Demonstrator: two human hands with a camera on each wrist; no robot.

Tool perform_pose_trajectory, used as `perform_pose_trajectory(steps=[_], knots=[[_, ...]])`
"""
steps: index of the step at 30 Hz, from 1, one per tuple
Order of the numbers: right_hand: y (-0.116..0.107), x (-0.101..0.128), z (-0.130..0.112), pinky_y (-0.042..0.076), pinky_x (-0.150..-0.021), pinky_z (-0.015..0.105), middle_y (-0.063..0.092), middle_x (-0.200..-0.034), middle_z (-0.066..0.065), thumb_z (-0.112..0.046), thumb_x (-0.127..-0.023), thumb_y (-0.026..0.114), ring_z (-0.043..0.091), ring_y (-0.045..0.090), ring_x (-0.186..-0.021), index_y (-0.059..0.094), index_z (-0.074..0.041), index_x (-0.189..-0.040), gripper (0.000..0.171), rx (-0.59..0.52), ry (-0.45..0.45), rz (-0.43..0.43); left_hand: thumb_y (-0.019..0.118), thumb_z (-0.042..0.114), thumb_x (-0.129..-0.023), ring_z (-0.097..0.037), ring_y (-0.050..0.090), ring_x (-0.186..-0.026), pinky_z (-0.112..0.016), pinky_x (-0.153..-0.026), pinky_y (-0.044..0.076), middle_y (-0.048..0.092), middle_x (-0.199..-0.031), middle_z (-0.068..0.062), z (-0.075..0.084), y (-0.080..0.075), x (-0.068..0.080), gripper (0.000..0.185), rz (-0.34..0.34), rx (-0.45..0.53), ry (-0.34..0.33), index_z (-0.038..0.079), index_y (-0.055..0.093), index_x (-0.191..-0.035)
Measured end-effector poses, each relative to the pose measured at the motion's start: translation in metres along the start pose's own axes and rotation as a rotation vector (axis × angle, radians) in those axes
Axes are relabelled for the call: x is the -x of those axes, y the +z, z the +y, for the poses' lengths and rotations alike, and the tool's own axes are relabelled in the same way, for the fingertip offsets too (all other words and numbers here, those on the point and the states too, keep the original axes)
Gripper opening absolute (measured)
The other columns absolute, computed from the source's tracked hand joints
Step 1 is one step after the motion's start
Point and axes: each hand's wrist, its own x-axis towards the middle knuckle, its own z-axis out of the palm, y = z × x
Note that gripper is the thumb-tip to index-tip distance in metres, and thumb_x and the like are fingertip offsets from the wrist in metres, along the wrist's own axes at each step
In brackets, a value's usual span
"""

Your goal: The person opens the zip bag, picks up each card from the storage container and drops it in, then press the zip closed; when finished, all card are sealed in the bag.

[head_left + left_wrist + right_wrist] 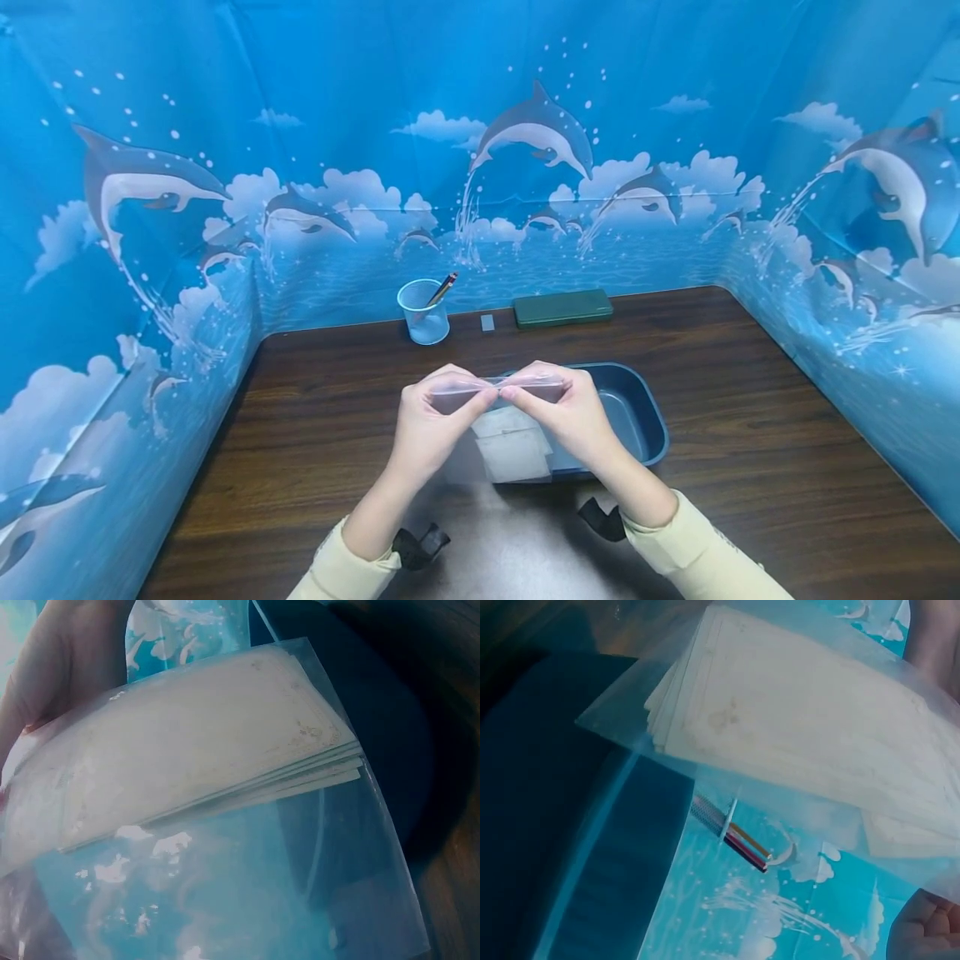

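A clear plastic bag hangs upright in front of me, with a stack of off-white paper slips inside it. Its top edge is between both hands. My left hand pinches that edge between thumb and fingers, just left of the middle. Close beside it, my right hand pinches the same edge, the two thumbs almost meeting. Both wrist views show the slips lying slightly fanned behind the clear film. Behind the bag stands a dark blue tray, partly hidden by the bag and the right hand.
A blue mesh cup holding pencils stands at the table's back edge. Right of it lie a small grey rectangle and a green case. A dolphin-printed curtain surrounds the brown wooden table.
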Motion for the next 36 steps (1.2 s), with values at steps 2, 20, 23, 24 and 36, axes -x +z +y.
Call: perform_pose_trajectory(steps=[2,20,23,24,36], knots=[[0.001,0.000,0.000,0.055,-0.078,0.039,0.071,-0.093,0.006,-0.007,-0.088,0.070,0.025,0.066,-0.090,0.072,0.001,-0.101,0.015,0.002,0.003,0.007,0.072,-0.003,-0.083,-0.022,0.063,-0.086,-0.033,-0.073,0.055,0.069,-0.087,-0.009,-0.001,0.000,0.000,0.012,0.000,0.009,-0.004,-0.006,0.072,-0.094],[0.004,0.002,0.003,0.055,-0.075,0.038,0.070,-0.089,0.003,-0.005,-0.087,0.070,0.023,0.065,-0.085,0.073,-0.004,-0.098,0.011,0.060,-0.069,0.044,0.073,-0.003,-0.082,-0.022,0.065,-0.080,-0.031,-0.072,0.054,0.069,-0.081,-0.007,0.001,0.007,0.004,0.009,0.077,-0.009,0.008,-0.005,0.073,-0.091],[0.003,0.002,0.000,0.055,-0.074,0.037,0.070,-0.088,0.002,-0.005,-0.087,0.071,0.022,0.065,-0.084,0.074,-0.004,-0.097,0.011,0.072,-0.064,0.043,0.073,-0.003,-0.082,-0.021,0.065,-0.080,-0.030,-0.071,0.054,0.069,-0.082,-0.008,0.001,0.006,0.004,0.010,0.070,-0.018,0.009,-0.005,0.073,-0.091],[0.003,0.002,-0.001,0.055,-0.075,0.037,0.070,-0.089,0.002,-0.005,-0.087,0.071,0.021,0.065,-0.085,0.074,-0.004,-0.097,0.011,0.080,-0.065,0.041,0.073,-0.004,-0.082,-0.021,0.065,-0.080,-0.029,-0.071,0.054,0.070,-0.082,-0.008,0.001,0.005,0.004,0.010,0.069,-0.017,0.004,-0.005,0.073,-0.092],[-0.010,0.004,-0.012,0.046,-0.055,0.028,0.070,-0.082,-0.002,-0.010,-0.083,0.076,0.020,0.057,-0.069,0.077,-0.007,-0.090,0.007,0.236,-0.064,0.129,0.075,-0.006,-0.078,-0.020,0.062,-0.084,-0.026,-0.071,0.052,0.068,-0.084,-0.013,0.002,-0.017,0.004,0.011,0.136,-0.040,0.007,-0.007,0.073,-0.089]])
